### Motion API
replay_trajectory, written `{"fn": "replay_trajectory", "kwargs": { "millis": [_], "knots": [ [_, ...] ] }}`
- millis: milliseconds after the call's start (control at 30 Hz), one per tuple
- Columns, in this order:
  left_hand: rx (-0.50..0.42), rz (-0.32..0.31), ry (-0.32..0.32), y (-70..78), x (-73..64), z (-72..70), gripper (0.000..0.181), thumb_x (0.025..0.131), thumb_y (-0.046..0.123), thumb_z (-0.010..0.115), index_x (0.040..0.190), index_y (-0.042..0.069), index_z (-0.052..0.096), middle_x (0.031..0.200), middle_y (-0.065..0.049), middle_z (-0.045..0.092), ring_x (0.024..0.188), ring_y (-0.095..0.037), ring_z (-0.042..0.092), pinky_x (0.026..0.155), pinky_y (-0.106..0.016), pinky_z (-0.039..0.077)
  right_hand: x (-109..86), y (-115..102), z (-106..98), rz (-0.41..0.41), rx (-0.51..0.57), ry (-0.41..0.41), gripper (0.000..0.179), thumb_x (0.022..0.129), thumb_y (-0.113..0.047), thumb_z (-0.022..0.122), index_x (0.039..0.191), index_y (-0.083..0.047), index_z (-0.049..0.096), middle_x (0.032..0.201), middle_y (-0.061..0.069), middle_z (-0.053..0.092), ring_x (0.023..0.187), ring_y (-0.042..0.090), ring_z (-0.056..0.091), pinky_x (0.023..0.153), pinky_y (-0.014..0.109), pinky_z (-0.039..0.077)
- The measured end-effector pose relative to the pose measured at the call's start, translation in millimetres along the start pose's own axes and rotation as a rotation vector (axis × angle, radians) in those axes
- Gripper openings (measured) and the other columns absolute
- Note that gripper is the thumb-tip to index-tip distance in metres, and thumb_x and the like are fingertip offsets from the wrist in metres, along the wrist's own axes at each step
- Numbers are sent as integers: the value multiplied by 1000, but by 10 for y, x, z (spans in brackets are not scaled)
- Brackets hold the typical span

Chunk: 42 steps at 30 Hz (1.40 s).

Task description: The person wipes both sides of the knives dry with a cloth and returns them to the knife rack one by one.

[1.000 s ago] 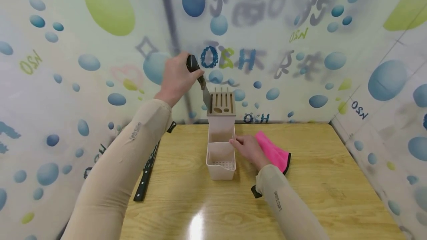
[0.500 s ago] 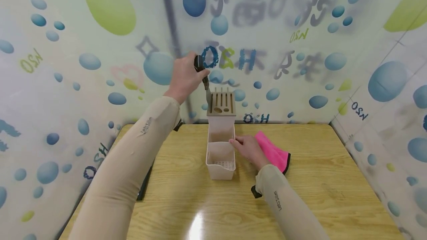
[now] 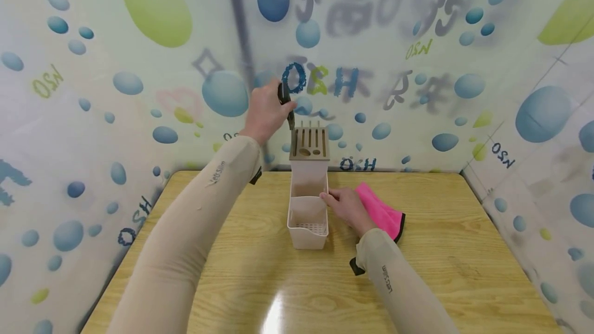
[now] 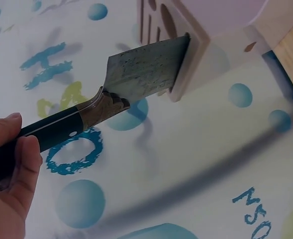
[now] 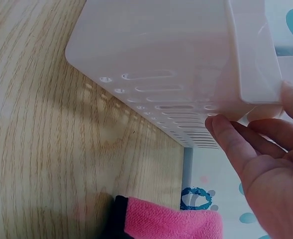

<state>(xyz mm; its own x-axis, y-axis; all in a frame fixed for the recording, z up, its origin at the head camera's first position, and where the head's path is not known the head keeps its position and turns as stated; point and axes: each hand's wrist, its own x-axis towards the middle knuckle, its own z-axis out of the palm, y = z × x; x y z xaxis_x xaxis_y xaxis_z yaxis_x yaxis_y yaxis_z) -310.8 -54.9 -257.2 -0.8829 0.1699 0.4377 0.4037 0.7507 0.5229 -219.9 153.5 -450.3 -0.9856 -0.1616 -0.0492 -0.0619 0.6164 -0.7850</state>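
My left hand [image 3: 266,112] grips the black handle of a cleaver [image 4: 144,69], which points down over the knife holder. The blade meets the slotted top [image 3: 309,143] at its leftmost slot; much of the wide blade still shows in the left wrist view, and whether its end is inside the slot is hard to tell. My right hand [image 3: 348,207] pinches the side rim of the pale pink knife holder [image 3: 308,238], thumb over the edge and fingers against the slitted wall [image 5: 151,55]. The holder stands upright, its front compartments open at the top.
A pink cloth [image 3: 380,213] with a black edge lies right of the holder, partly behind my right hand. The wooden table [image 3: 441,272] ends at a patterned wall [image 3: 394,14] close behind the holder. My left sleeve [image 3: 185,236] covers part of the table's left side.
My left hand has moved right and slightly down, bringing the cleaver more upright over the left slot. The long black-handled knife at left is now hidden by my forearm. My right hand keeps its hold.
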Motion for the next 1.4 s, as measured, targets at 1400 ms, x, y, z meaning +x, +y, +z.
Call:
{"fn": "replay_trajectory", "kwargs": {
  "millis": [1400],
  "knots": [
    [27, -66, -51, -187, -17, 388, 37, 97, 17, 74, 123, -4, 57, 108, -22, 67, 96, -35, 70, 79, -40, 60, 1, 11, 39, 25, -19, 26, 28, 104, -33, 62, 106, -10, 77, 66, -2, 38, 63, 15, 38, 59, 29, 35]
  ]
}}
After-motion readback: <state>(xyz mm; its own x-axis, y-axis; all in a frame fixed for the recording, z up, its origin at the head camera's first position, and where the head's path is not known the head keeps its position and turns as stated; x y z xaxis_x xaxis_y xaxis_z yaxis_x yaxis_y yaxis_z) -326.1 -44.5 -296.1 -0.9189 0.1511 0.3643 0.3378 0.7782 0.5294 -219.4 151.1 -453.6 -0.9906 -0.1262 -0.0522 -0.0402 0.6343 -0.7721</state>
